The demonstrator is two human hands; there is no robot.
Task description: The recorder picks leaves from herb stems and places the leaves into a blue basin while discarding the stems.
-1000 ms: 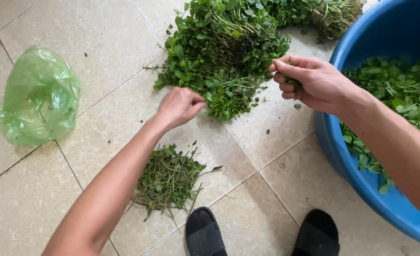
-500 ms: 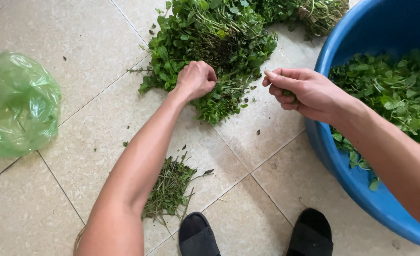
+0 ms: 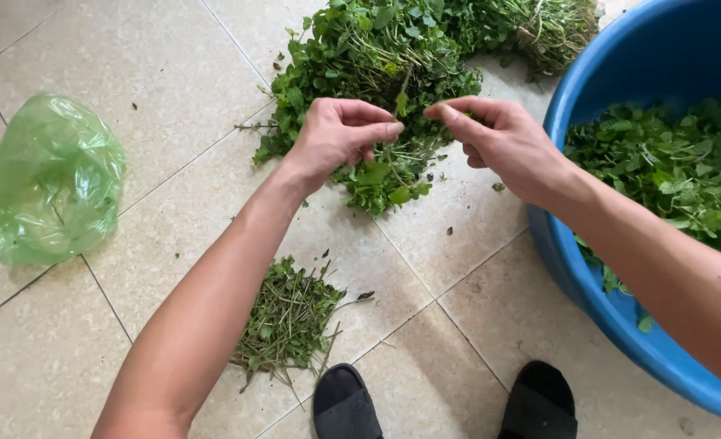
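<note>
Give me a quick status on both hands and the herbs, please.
Left hand and right hand pinch one herb sprig between them above the big herb pile. Blue tub right. Nothing in the way.

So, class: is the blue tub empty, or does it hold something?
Not empty. The blue tub holds a layer of green leaves across its bottom; its upper wall is bare.

We see bright, even daylight, soft and diffuse, no hard glare; the beige floor tiles show only a faint sheen. Shadows are weak, falling softly under the left hand, the right hand and inside the blue basin. Focus is sharp across the herb pile, with slight softness and mild wide-angle stretch toward the frame edges.
</note>
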